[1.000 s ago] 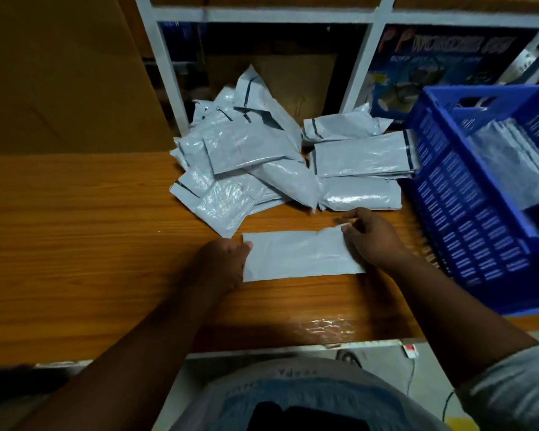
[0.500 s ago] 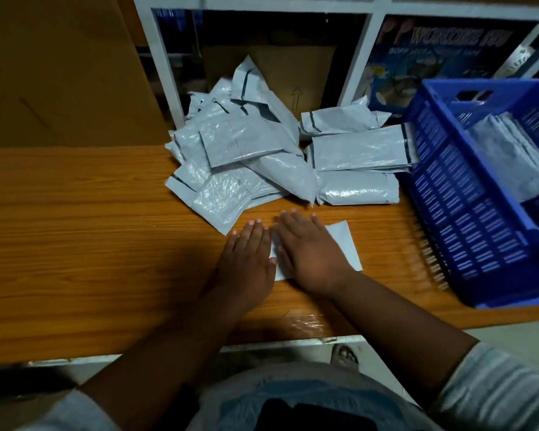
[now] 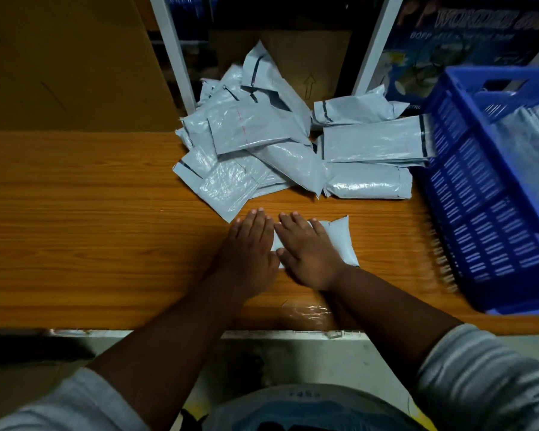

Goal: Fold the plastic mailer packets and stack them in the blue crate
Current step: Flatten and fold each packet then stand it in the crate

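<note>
mailer [image 3: 339, 241]: thin, light, slick, springs open | left hand [image 3: 249, 244], right hand [image 3: 308, 247]: flat grip pressing fold on counter [image 3: 91, 237] | take by folded edge for crate [image 3: 486, 213]

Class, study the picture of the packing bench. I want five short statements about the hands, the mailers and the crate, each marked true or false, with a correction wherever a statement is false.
1. Both hands lie flat on one folded mailer. True: the left hand and the right hand press it with straight fingers.
2. The blue crate stands to the left of the hands. False: it stands to their right, at the end of the wooden table.
3. The crate already holds mailers. True: grey packets show inside it.
4. The pile of unfolded mailers lies nearer the person than the hands. False: it lies beyond the hands, against the shelving.
5. The right hand is lifting a mailer into the crate. False: it presses the mailer on the table.
</note>
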Motion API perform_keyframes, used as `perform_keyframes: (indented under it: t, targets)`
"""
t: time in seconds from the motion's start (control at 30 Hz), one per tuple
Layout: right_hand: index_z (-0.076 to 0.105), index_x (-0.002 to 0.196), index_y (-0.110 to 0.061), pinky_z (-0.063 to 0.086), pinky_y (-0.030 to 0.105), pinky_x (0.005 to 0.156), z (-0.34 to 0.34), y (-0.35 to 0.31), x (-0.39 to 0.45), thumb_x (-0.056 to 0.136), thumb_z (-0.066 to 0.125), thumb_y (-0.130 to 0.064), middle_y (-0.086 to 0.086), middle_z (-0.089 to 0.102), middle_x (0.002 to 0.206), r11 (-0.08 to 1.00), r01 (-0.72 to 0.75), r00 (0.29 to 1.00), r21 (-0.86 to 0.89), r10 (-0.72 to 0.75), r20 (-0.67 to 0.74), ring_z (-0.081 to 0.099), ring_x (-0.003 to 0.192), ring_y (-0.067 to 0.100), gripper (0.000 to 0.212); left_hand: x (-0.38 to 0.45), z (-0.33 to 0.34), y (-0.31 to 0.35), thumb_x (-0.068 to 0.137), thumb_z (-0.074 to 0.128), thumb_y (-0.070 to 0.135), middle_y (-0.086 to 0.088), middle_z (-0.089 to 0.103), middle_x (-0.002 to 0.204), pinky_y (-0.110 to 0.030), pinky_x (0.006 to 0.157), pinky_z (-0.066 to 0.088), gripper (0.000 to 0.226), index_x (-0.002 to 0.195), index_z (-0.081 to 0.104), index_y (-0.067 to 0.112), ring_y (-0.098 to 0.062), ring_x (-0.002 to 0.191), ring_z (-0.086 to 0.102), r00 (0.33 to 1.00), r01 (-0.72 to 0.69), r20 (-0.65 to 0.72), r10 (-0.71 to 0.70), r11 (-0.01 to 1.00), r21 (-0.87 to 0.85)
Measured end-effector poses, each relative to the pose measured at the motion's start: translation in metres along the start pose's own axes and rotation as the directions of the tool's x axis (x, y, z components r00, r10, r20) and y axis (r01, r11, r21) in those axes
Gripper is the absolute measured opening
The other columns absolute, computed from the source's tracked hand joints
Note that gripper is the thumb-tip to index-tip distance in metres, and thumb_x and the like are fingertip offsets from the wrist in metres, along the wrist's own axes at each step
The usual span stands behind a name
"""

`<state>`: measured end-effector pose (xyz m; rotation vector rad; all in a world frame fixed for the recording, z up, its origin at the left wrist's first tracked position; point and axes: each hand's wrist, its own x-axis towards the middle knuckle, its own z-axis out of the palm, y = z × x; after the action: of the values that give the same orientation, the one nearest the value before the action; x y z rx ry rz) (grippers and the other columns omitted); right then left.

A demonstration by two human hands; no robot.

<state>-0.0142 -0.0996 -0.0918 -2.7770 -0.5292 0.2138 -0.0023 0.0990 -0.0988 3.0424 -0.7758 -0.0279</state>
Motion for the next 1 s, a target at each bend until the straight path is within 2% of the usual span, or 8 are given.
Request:
perform_keyframes:
  t: [0.07,0.2,0.33,0.47,0.63,0.83,0.9,1.0]
  targets:
    - [0.028,0.169,-0.023,-0.001,0.051,0.132,-0.009,0.006,0.000,0.105,0.030,-0.045,0.002,0.018,0.178,0.987,-0.005,1.000,0.161,0.002,0.021,0.005,0.165,0.022,0.068,0.004,-0.006,0.008,0.096,0.025,0.048,-0.025,0.027,0.172,-0.059,0.130,0.016,0.083,0.164,0.032,0.001,-0.040,0.161,0.022,0.999,0.024,0.025,-0.025,0.999,0.024]
    - [0.036,0.165,-0.019,0.008,0.057,0.132,-0.012,0.008,-0.009,0.103,0.043,-0.033,0.007,0.034,0.172,0.963,0.055,0.997,0.262,-0.040,-0.060,0.019,0.163,0.026,0.064,0.001,-0.003,0.028,0.103,0.031,0.051,-0.023,0.033,0.169,-0.059,0.129,0.023,0.077,0.162,0.038,0.001,-0.041,0.159,0.029,0.997,0.075,-0.002,-0.076,0.992,-0.097]
    - [0.040,0.160,-0.013,0.013,0.064,0.130,-0.014,0.009,-0.025,0.096,0.058,-0.039,0.013,0.036,0.168,0.980,0.054,0.983,-0.192,-0.086,-0.162,0.026,0.160,0.033,0.071,-0.009,0.015,0.031,0.106,0.044,0.052,-0.025,0.040,0.165,-0.062,0.124,0.032,0.073,0.158,0.046,0.001,-0.046,0.153,0.038,0.989,0.048,-0.135,-0.061,0.994,-0.097]
    - [0.031,0.165,-0.005,0.012,0.061,0.130,0.001,0.019,-0.049,0.107,0.035,-0.050,0.020,0.025,0.173,0.946,0.062,0.983,-0.318,-0.113,-0.145,0.018,0.163,0.036,0.073,-0.020,0.015,0.041,0.105,0.039,0.051,-0.022,0.033,0.169,-0.061,0.126,0.029,0.075,0.164,0.036,0.004,-0.041,0.157,0.031,0.990,0.066,-0.118,-0.074,0.995,-0.069]
    - [0.027,0.166,-0.004,0.019,0.061,0.128,0.008,0.026,-0.041,0.108,0.026,-0.056,0.021,0.025,0.173,0.952,0.077,0.989,-0.295,-0.110,-0.095,0.019,0.162,0.038,0.077,-0.016,0.015,0.039,0.105,0.033,0.053,-0.021,0.029,0.172,-0.062,0.125,0.029,0.076,0.164,0.035,0.006,-0.040,0.159,0.028,0.989,0.115,-0.081,-0.120,0.991,-0.067]
    - [0.020,0.170,-0.016,0.005,0.053,0.132,0.001,0.036,-0.033,0.110,0.033,-0.054,0.009,0.013,0.178,0.995,0.076,0.995,-0.057,-0.079,-0.059,0.005,0.165,0.029,0.072,-0.015,0.012,0.041,0.104,0.022,0.058,-0.022,0.024,0.173,-0.061,0.128,0.022,0.081,0.166,0.029,0.007,-0.040,0.161,0.023,0.994,0.110,-0.026,-0.111,0.994,-0.026]
    - [0.019,0.170,-0.017,0.005,0.053,0.133,-0.003,0.035,-0.033,0.110,0.038,-0.051,0.007,0.012,0.179,0.997,0.068,0.996,-0.030,-0.069,-0.048,0.004,0.165,0.028,0.071,-0.010,-0.001,0.046,0.100,0.017,0.058,-0.022,0.028,0.172,-0.060,0.129,0.021,0.084,0.164,0.032,0.006,-0.038,0.160,0.025,0.990,0.142,0.018,-0.142,0.990,0.001]
    - [0.021,0.170,-0.016,0.009,0.053,0.133,-0.005,0.032,-0.037,0.110,0.040,-0.045,0.009,0.017,0.177,0.997,0.076,0.995,-0.019,-0.077,-0.062,0.009,0.165,0.029,0.069,0.003,-0.013,0.056,0.100,0.029,0.047,-0.022,0.041,0.165,-0.057,0.127,0.030,0.073,0.156,0.046,0.004,-0.037,0.156,0.034,0.993,0.096,-0.058,-0.103,0.989,-0.108]
